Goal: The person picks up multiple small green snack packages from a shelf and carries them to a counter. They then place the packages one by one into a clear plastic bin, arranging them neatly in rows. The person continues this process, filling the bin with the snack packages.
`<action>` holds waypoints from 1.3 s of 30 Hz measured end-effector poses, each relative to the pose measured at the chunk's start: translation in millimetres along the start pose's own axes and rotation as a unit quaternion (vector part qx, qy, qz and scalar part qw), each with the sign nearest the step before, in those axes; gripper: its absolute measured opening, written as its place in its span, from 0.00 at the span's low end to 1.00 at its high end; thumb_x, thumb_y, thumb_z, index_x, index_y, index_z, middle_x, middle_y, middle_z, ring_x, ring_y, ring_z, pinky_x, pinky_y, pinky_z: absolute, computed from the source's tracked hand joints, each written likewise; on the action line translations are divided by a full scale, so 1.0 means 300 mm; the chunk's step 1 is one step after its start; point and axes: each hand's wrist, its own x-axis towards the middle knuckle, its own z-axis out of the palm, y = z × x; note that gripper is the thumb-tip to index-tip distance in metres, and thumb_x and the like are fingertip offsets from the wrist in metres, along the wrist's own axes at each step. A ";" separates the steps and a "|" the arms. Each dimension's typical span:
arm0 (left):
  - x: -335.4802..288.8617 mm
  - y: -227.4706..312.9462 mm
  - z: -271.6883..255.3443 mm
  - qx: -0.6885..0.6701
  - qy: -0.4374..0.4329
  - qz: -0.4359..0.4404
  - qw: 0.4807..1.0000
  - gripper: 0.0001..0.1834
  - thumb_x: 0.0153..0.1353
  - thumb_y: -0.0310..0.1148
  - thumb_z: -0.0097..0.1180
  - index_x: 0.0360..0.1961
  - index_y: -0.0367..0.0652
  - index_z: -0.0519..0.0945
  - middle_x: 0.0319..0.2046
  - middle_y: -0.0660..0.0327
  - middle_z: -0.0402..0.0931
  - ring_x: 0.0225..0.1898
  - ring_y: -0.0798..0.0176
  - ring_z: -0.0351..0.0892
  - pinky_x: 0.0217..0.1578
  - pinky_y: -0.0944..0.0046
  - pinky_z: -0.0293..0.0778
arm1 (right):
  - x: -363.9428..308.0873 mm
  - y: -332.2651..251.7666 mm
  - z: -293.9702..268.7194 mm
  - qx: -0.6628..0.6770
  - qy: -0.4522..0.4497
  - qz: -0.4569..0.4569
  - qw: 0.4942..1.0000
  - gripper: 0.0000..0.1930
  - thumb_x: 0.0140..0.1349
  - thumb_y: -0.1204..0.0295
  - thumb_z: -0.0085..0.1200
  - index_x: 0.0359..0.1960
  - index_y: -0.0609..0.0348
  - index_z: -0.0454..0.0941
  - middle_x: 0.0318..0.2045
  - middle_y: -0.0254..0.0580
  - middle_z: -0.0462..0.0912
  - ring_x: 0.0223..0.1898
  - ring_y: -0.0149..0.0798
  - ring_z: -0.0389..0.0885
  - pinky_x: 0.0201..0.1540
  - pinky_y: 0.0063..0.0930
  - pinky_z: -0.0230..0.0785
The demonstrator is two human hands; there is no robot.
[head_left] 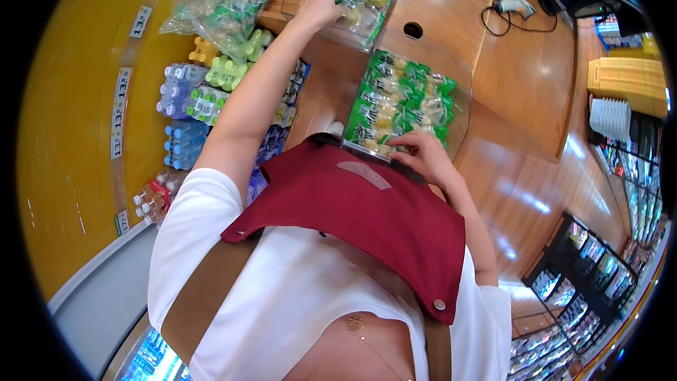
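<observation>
Wrapped packs of bottles in green, purple, blue and red stand at left beside a yellow panel with price labels; at upper right, a corded scanner lies on a wooden counter; beyond are stacked yellow trays and stocked shelves

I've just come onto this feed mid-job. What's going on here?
Someone in a red apron is at work over two clear trays of green-and-clear packets. The left hand reaches to packets in the far tray; its fingertips are partly hidden, so I can't tell whether it grips one. The right hand is at the front of the near tray, where packets lie in rows. A clear bag of packets lies left of the far tray.
</observation>
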 end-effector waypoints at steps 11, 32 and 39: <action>0.043 -0.137 -0.076 -0.110 -0.122 -0.135 0.977 0.34 0.48 0.37 0.63 0.55 0.37 0.66 0.51 0.46 0.71 0.50 0.49 0.73 0.49 0.56 0.69 | -0.074 -0.047 -0.079 0.153 0.192 0.032 0.969 0.10 0.62 0.72 0.51 0.43 0.61 0.78 0.34 0.37 0.79 0.34 0.28 0.77 0.39 0.22 0.70; -0.547 0.336 -0.054 -0.350 -0.036 0.370 0.860 0.24 0.56 0.36 0.58 0.55 0.44 0.71 0.43 0.49 0.73 0.42 0.55 0.76 0.43 0.61 0.72 | -0.099 -0.025 -0.164 0.628 0.187 0.017 0.755 0.14 0.60 0.74 0.44 0.48 0.61 0.69 0.43 0.42 0.77 0.43 0.36 0.78 0.42 0.32 0.75; -0.527 0.384 -0.068 -0.353 -0.213 0.228 0.882 0.25 0.53 0.35 0.62 0.52 0.43 0.72 0.32 0.63 0.68 0.32 0.72 0.69 0.36 0.71 0.71 | -0.125 -0.041 -0.199 0.466 0.210 -0.044 0.859 0.16 0.55 0.80 0.50 0.46 0.67 0.68 0.41 0.42 0.76 0.41 0.29 0.75 0.42 0.23 0.71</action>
